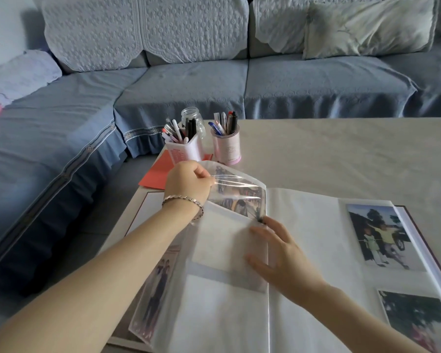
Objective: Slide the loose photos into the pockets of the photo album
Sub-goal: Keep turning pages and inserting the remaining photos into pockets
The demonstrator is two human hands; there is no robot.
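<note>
My left hand [189, 183] pinches the glossy, crinkled clear pocket [237, 178] of the open album [316, 238], a photo [239, 198] half inside it. My right hand [283, 253] lies flat, fingers spread, on the white page. Beyond on the pale table [341, 154] stand pink pen pots [187, 152], a glass jar [192, 118] and a red card [158, 174].

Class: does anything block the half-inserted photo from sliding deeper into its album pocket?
Nothing visible does. The left hand pinches the clear film up, the photo sits partly inside, and the right hand rests flat at its lower edge.
</note>
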